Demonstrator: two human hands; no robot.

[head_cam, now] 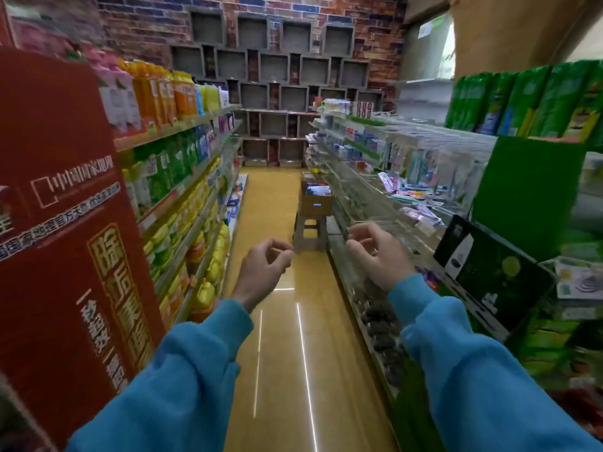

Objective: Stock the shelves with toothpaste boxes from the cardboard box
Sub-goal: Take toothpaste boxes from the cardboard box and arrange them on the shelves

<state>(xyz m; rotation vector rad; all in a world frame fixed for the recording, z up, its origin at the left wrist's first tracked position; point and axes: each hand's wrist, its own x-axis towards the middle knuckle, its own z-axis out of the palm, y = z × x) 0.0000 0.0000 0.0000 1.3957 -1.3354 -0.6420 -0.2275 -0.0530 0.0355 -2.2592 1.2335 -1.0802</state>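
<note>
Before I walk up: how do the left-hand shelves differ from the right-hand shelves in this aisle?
The left-hand shelves are packed with tall orange, green and yellow packs; the right-hand shelves carry small boxes and hanging packs, with bare gaps. The cardboard box on its stool stands against the right-hand shelves, not the left-hand ones. Both run to the brick wall.
</note>
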